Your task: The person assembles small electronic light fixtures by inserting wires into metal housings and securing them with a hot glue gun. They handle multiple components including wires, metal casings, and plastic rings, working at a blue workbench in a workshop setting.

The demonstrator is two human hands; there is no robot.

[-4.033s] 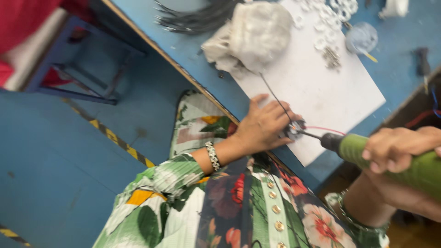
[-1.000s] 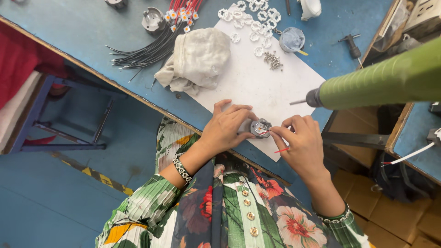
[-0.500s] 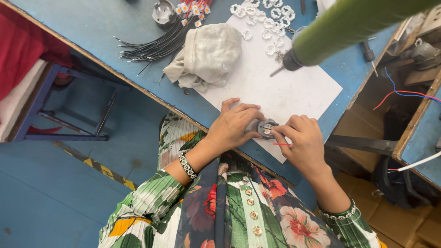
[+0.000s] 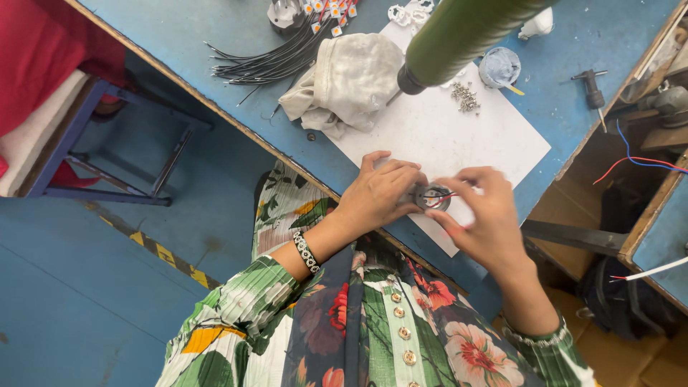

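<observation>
My left hand (image 4: pixel 376 190) and my right hand (image 4: pixel 484 218) meet over the near edge of a white sheet (image 4: pixel 459 140) on the blue table (image 4: pixel 215 43). Between their fingertips sits a small round metal part (image 4: pixel 432 197) with thin red and black wires coming out of it. Both hands pinch this part. A green-handled powered screwdriver (image 4: pixel 459 32) hangs free above the sheet, tip pointing down-left, with no hand on it.
A crumpled beige cloth (image 4: pixel 347 79) lies left of the sheet, beside a bundle of black wires (image 4: pixel 269 61). Small screws (image 4: pixel 466 97), a round blue-white tub (image 4: pixel 499 67) and white ring parts (image 4: pixel 401 13) sit at the sheet's far end. A blue stool (image 4: pixel 93 143) stands at left.
Four seconds ago my right hand gripped the green screwdriver; it has let go and joined the left hand on the round part. The screwdriver has swung up and leftward across the view.
</observation>
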